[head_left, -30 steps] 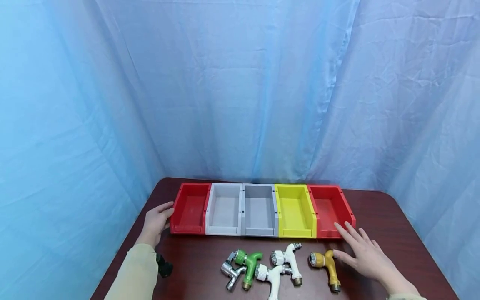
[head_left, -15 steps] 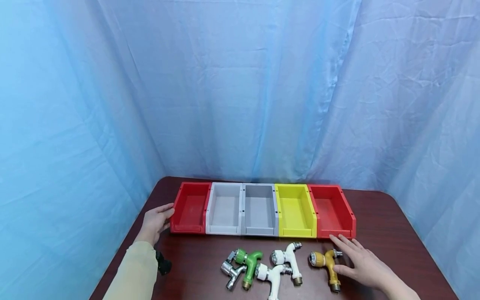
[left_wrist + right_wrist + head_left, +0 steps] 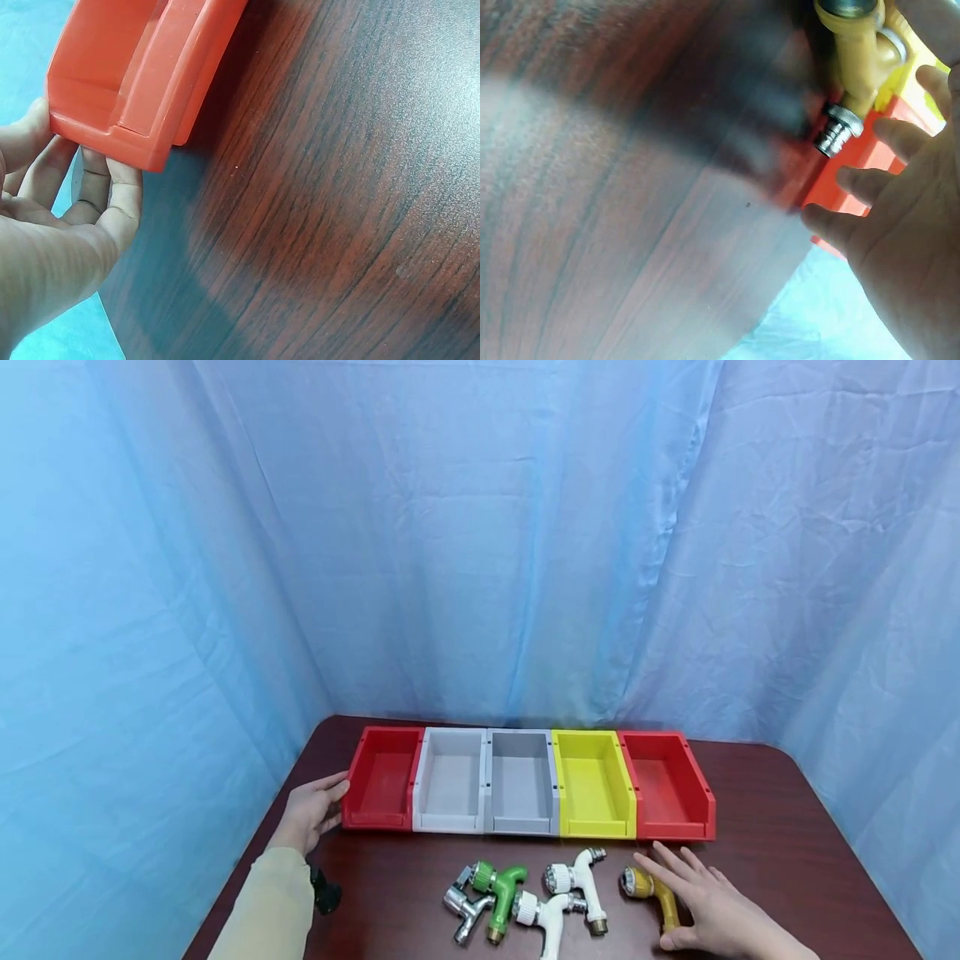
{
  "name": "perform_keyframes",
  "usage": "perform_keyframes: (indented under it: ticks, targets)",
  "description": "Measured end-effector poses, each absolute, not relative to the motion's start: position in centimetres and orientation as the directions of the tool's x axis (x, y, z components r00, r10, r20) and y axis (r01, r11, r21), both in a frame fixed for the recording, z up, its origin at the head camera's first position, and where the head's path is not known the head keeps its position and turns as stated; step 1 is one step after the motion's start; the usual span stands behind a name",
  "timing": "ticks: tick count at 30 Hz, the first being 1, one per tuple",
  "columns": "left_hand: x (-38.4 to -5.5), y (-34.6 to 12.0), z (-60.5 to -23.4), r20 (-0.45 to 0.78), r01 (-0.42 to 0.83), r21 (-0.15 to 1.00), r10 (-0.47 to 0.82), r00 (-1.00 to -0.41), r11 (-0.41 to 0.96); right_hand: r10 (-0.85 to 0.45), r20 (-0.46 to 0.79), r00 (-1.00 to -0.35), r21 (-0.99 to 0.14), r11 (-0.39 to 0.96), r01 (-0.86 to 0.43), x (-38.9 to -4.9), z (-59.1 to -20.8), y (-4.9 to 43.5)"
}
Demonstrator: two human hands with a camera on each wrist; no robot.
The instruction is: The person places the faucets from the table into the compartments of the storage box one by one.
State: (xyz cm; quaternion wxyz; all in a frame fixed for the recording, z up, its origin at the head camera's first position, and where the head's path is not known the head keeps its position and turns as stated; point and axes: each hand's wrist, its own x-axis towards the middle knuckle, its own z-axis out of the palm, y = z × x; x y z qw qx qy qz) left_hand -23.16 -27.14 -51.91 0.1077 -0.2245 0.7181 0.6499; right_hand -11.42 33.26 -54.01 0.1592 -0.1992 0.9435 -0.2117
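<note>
A pale blue curtain [image 3: 480, 543], creased and softly folded, hangs beyond both your hands and down either side of you. Under them spreads the desk [image 3: 397, 893], dark reddish-brown wood grain with rounded far corners; near your left hand, light glares off its fine texture. Between and beyond your hands runs a joined row of bins: from your left hand's side, a left red bin [image 3: 382, 777], a white bin [image 3: 452, 781], a grey bin [image 3: 521, 781], a yellow bin [image 3: 592, 781] and a right red bin [image 3: 663, 781]. Your left hand [image 3: 311, 810] has thumb and bent fingers against the left red bin's outer side; you can't tell whether they grip it. Your right hand [image 3: 708, 902] is spread, partly covering the mustard tap [image 3: 663, 902], which lies on the desk by its thumb. Leftward from that hand lie two white taps [image 3: 587, 889], a green tap [image 3: 504, 893] and a small chrome tap [image 3: 468, 910], close together.
</note>
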Motion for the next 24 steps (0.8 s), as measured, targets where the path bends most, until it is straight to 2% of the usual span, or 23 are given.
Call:
perform_keyframes:
  ticks: [6, 13, 24]
  targets:
    - [-22.8, -27.3, -52.1, -0.442, -0.455, 0.89, -0.173, -0.88, 0.042, -0.522, -0.161, -0.838, -0.462, 0.79, -0.404, -11.1, -54.9, 32.9]
    - [-22.7, -27.1, -52.0, -0.433, -0.448, 0.892, -0.177, -0.884, 0.052, -0.478, -0.263, -0.838, -0.493, 0.813, -0.31, -11.1, -54.9, 32.4]
    - [-22.9, -27.2, -52.4, -0.432, -0.447, 0.893, -0.179, -0.884, 0.053, -0.529, -0.228, -0.818, -0.48, 0.791, -0.378, -11.3, -55.3, 32.6]
